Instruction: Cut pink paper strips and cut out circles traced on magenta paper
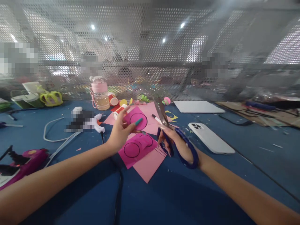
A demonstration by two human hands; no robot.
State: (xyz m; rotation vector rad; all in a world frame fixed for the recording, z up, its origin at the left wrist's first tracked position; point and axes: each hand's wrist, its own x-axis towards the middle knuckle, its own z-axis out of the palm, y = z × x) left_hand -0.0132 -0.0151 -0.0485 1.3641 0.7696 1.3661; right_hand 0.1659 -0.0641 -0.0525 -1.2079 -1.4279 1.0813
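Observation:
Pinched in my left hand (120,129) is a piece of magenta paper (134,114) with a black circle drawn on it; the thumb lies across its front. My right hand (179,140) has its fingers through the dark blue handles of a pair of scissors (164,114), blades pointing up and slightly apart. The blades stand to the right of the paper, not touching it. Below, a magenta sheet (134,156) with drawn circles rests on light pink paper (150,170). A black-and-white marker (156,118) lies behind the scissors.
A drink bottle (100,93) and red-and-white containers (113,99) stand at the back. On the left are a white glue gun (98,123), cables and a magenta power strip (30,162). A white phone (211,137) lies right, a white board (198,107) behind it.

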